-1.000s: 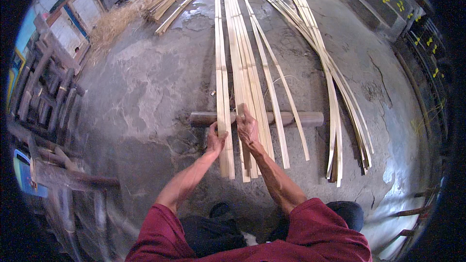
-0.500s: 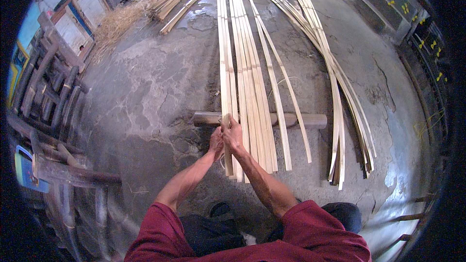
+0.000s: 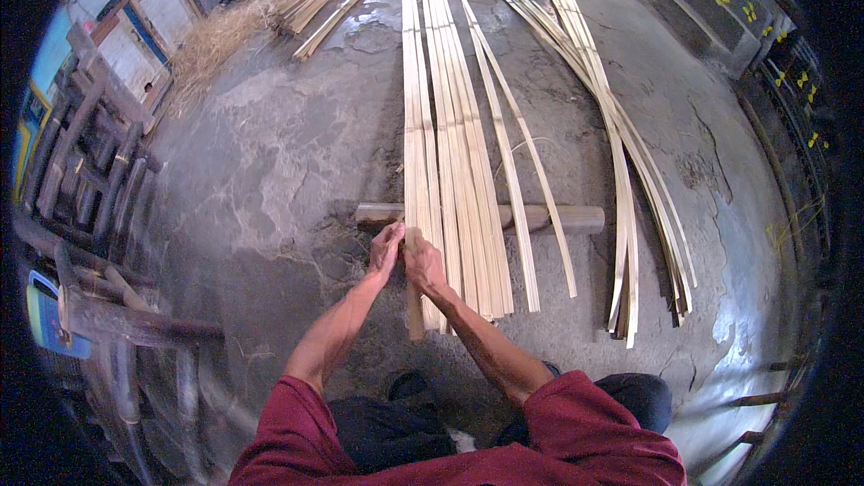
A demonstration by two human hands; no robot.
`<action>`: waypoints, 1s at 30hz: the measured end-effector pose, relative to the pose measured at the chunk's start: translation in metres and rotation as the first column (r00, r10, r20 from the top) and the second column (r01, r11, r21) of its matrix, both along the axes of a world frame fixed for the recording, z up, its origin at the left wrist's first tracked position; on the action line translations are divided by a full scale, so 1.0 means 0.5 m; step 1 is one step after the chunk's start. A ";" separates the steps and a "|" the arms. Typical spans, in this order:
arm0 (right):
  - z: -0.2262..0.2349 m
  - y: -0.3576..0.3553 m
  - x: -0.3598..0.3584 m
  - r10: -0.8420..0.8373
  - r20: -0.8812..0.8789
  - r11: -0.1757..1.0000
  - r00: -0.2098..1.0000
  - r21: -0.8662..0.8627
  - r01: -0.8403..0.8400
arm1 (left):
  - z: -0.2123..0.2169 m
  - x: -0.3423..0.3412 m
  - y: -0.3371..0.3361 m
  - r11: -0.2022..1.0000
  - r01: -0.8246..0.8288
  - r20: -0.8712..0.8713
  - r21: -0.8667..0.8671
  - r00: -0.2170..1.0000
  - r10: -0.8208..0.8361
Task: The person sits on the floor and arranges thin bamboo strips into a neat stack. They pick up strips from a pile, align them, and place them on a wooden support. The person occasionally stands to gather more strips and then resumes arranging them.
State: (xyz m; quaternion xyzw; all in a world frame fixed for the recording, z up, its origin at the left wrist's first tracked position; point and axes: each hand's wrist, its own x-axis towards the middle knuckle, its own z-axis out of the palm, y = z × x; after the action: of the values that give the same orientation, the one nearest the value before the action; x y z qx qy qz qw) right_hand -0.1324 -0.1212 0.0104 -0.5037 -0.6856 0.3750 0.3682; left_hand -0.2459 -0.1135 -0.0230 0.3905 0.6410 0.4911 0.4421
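Long, pale bamboo strips [image 3: 466, 171] lie side by side across a thick bamboo pole [image 3: 562, 219] on the floor in front of me. At the left edge of this row, my right hand [image 3: 423, 261] is closed around the outermost strip, its fingers over the upper side. My left hand [image 3: 387, 250] is just left of that strip, fingertips drawn together close to the pole. Anything between those fingertips is too small to make out. The strip's near end sticks out below my right hand.
Another bundle of strips [image 3: 621, 144] lies crossed on the right. Farther off are more strips [image 3: 351, 9] and a heap of straw-like shavings [image 3: 216, 54]. Stacked bamboo frames [image 3: 99, 153] line the left side, with a blue container [image 3: 56, 319] beside them. Cracked concrete floor [image 3: 261, 162] lies around.
Both hands have shifted slightly left, my right hand also a little nearer to me. A small gap has opened between them. The outermost strip's near end has swung left.
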 end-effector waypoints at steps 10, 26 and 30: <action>0.028 -0.017 0.001 0.014 0.232 1.000 0.973 -0.024 -0.009 | 0.012 -0.004 0.024 0.981 0.180 -0.099 0.070 0.980 -0.173; -0.002 0.139 0.253 -0.412 0.560 0.907 0.719 0.178 0.381 | 0.016 0.016 0.012 0.985 0.170 -0.219 -0.011 0.961 -0.169; -0.039 0.144 0.396 -0.601 0.618 0.787 0.506 0.345 0.512 | 0.017 0.028 0.009 0.989 0.146 -0.344 -0.001 0.929 -0.137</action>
State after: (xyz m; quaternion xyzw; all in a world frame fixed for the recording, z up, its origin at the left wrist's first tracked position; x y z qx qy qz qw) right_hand 0.0656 -0.0491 -0.0091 -0.7770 -0.5933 -0.0246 0.2091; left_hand -0.2320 -0.1090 -0.0145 0.5208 0.6723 0.3902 0.3529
